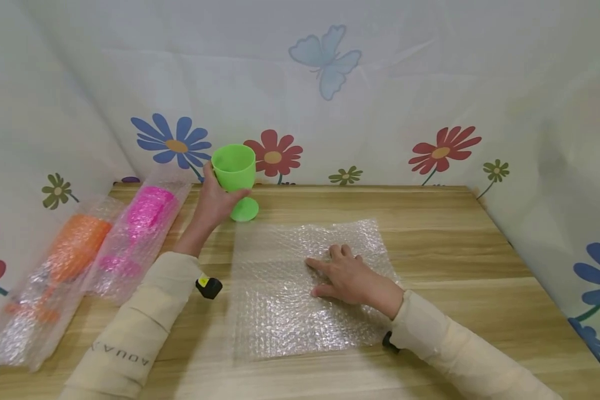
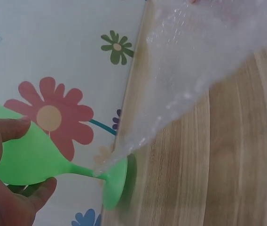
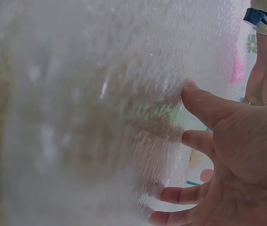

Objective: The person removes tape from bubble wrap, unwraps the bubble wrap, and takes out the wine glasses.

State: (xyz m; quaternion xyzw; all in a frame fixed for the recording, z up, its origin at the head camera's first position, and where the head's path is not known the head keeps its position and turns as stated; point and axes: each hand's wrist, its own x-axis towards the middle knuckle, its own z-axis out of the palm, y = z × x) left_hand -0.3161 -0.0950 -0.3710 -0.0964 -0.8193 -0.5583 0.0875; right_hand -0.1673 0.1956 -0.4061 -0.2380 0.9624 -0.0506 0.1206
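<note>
A green plastic goblet [image 1: 235, 169] stands at the back of the table, slightly left of the middle. My left hand [image 1: 216, 204] grips its bowl from the side, thumb on one side and fingers on the other, as the left wrist view also shows. A sheet of bubble wrap [image 1: 275, 311] lies spread flat to the right of the goblet, one corner close to the goblet's foot. On the sheet rests my right hand [image 1: 349, 280], palm down with fingers spread. In the right wrist view its fingertips [image 3: 173, 194] touch the plastic.
At the left lie two bubble-wrapped goblets side by side, one orange [image 1: 77, 244] and one pink [image 1: 150, 208]. A floral cloth [image 1: 380, 111] hangs behind the wooden table [image 1: 455, 266] and along both sides.
</note>
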